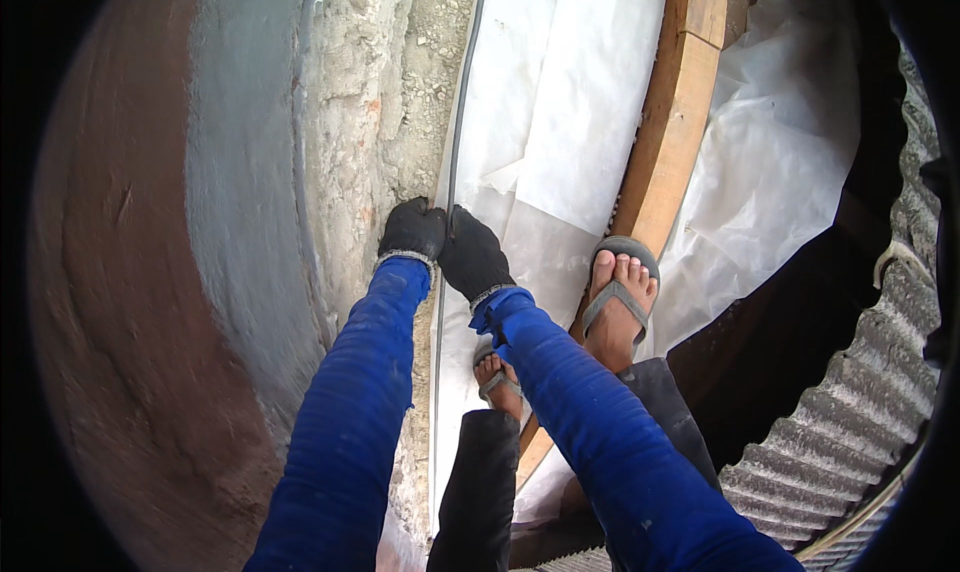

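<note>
Black gloves cover both hands, which meet at the rim of a long white sheet (560, 92). My left hand (412, 230) is closed, its fingertips at the thin dark edge strip (462, 82) of the sheet. Beside it, my right hand (473, 254) is closed too, with its fingers pinched over the same edge from the sheet side. The gloves hide the exact grip of the fingertips. A creased, cloudier flap lies on the sheet just right of my right hand.
A rough mortar ledge with loose rubble (430, 72) runs along a grey and brown wall (240, 172). My sandalled foot (618, 307) stands on a wooden beam (675, 122). Beyond are translucent plastic (760, 152), a dark gap (770, 342) and corrugated roofing (850, 412).
</note>
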The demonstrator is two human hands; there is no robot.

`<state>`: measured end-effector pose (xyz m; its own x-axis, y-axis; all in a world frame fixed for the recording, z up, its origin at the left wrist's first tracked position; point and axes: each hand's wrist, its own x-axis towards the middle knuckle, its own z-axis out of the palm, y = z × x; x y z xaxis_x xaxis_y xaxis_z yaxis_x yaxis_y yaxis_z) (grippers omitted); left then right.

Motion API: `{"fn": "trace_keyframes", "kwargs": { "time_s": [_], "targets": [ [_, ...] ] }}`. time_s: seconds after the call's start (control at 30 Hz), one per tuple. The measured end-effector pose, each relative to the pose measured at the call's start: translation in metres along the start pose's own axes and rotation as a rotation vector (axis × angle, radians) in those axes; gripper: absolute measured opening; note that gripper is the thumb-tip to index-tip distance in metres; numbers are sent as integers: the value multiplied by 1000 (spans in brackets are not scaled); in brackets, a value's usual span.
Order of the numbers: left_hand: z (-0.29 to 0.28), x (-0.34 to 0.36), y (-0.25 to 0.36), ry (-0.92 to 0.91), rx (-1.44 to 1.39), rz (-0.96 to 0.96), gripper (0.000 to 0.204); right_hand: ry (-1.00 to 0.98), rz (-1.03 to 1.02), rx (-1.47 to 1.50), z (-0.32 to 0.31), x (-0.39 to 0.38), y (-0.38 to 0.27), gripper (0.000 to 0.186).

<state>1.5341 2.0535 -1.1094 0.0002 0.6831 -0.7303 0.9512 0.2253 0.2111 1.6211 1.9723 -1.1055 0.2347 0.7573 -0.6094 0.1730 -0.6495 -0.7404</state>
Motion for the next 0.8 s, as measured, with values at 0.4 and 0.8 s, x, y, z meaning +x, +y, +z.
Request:
{"fn": "trace_keyframes", "kwargs": {
  "time_s": [0.4, 0.8],
  "targets": [
    [2, 1, 4, 62, 56, -76, 39, 41, -99, -25, 18, 11, 17, 19],
    [-8, -46, -30, -157, 120, 19, 50, -19, -51, -211, 6, 23, 27, 17]
  ]
}}
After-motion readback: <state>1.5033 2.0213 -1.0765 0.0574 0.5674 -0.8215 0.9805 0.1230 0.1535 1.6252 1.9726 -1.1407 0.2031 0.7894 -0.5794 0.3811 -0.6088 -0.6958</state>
